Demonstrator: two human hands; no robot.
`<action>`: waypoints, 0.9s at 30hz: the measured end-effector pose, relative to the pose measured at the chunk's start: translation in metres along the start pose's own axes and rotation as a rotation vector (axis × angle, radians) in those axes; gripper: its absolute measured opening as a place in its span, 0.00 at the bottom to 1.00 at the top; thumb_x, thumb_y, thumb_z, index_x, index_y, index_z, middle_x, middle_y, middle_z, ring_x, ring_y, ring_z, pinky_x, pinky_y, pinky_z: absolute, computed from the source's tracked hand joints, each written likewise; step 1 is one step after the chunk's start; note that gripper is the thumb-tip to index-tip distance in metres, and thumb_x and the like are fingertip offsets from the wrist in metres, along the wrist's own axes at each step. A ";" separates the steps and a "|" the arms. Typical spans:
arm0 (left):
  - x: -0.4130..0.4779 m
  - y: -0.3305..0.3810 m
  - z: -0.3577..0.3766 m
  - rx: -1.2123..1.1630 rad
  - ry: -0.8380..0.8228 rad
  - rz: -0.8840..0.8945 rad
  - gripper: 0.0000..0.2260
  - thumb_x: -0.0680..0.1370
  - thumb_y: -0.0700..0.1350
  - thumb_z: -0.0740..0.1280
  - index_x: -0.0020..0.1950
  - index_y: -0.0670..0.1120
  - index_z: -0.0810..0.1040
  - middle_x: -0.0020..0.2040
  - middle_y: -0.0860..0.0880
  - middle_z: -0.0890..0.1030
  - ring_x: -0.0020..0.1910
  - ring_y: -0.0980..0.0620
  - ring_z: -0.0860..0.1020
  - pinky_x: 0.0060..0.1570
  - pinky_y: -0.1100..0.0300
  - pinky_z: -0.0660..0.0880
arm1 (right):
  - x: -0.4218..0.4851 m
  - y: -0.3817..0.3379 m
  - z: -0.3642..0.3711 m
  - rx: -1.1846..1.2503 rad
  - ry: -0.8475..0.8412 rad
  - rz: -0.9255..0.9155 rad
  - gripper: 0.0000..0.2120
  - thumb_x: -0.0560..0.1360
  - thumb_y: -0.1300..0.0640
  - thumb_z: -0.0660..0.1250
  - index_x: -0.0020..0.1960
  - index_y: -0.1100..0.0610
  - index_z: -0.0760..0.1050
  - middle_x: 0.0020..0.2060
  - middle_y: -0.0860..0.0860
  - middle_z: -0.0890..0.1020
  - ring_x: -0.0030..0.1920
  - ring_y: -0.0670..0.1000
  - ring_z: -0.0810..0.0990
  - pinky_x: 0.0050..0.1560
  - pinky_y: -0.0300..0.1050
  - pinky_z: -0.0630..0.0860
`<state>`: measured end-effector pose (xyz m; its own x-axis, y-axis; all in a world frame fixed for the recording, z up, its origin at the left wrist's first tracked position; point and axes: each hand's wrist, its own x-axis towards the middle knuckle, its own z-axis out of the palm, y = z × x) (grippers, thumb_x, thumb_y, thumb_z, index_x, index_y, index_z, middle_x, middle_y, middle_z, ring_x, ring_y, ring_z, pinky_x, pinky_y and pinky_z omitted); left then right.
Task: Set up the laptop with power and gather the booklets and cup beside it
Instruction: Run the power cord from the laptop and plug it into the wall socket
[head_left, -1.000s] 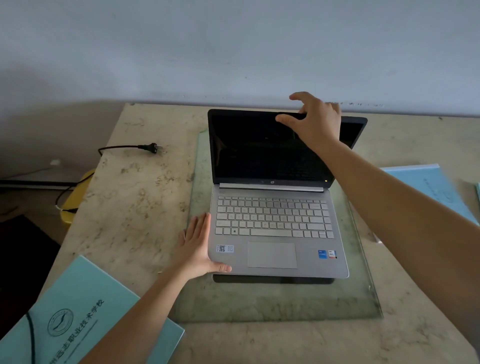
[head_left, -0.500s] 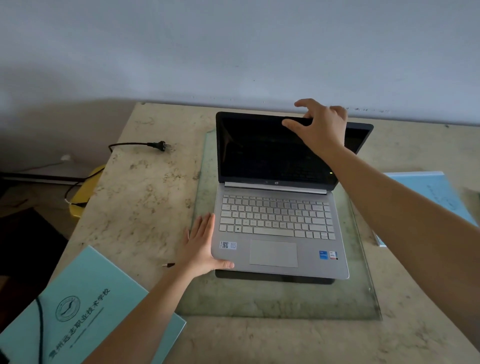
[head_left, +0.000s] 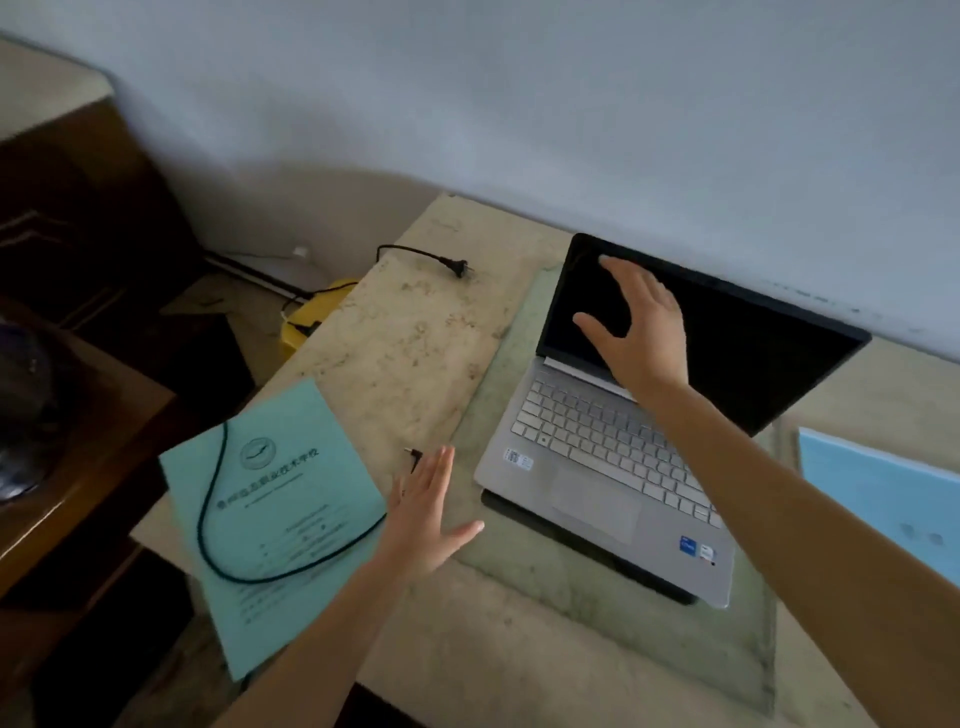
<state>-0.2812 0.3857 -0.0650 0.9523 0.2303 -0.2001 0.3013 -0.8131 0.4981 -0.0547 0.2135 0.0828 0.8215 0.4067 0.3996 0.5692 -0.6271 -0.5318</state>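
Laptop (head_left: 613, 467): open, screen dark, sits on glass sheet (head_left: 597, 613) toward the bench (head_left: 415, 338) back edge; rigid but hinge and screen fragile, I judge moderate weight; best held by the base sides, not the lid.
Right hand (head_left: 636, 332): released, fingers spread, in front of the screen's left part; contact cannot tell.
Left hand (head_left: 431, 514): released, flat, palm down, at the glass sheet's left edge, grasping nothing.
Power cable (head_left: 208, 519): thin, limp, loops over green booklet (head_left: 270, 514); small connector tip (head_left: 413, 456) just beyond my left fingertips, pinch it at the plug body.
Wall plug (head_left: 457, 267): lies near the bench's back-left corner.
Green booklet: overhangs the bench's front-left corner; light, floppy, may slide off.
Blue booklet (head_left: 883, 499): at the bench's right edge.
Cup: not in view.
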 end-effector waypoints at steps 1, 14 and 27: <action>-0.011 -0.002 0.000 -0.015 0.027 -0.042 0.44 0.73 0.65 0.62 0.77 0.52 0.38 0.79 0.53 0.43 0.77 0.53 0.43 0.74 0.48 0.41 | -0.006 -0.011 0.011 0.058 -0.070 -0.013 0.29 0.74 0.45 0.68 0.72 0.48 0.65 0.68 0.47 0.72 0.68 0.51 0.71 0.68 0.57 0.69; -0.101 -0.077 -0.015 -0.131 0.188 -0.470 0.41 0.74 0.62 0.63 0.77 0.52 0.43 0.79 0.52 0.48 0.77 0.52 0.44 0.74 0.49 0.42 | -0.082 -0.061 0.178 0.288 -0.685 0.353 0.23 0.70 0.46 0.73 0.62 0.51 0.74 0.40 0.44 0.79 0.49 0.50 0.80 0.45 0.42 0.73; -0.036 -0.093 -0.018 -0.018 0.096 -0.268 0.40 0.74 0.65 0.59 0.77 0.52 0.42 0.79 0.53 0.43 0.77 0.54 0.40 0.73 0.49 0.39 | -0.079 -0.080 0.208 -0.207 -0.840 0.248 0.10 0.72 0.47 0.69 0.50 0.49 0.75 0.45 0.48 0.80 0.44 0.51 0.81 0.48 0.47 0.78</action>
<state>-0.3429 0.4621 -0.0892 0.8385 0.4862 -0.2459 0.5428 -0.7070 0.4533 -0.1581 0.3697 -0.0617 0.7204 0.5447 -0.4293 0.4217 -0.8354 -0.3524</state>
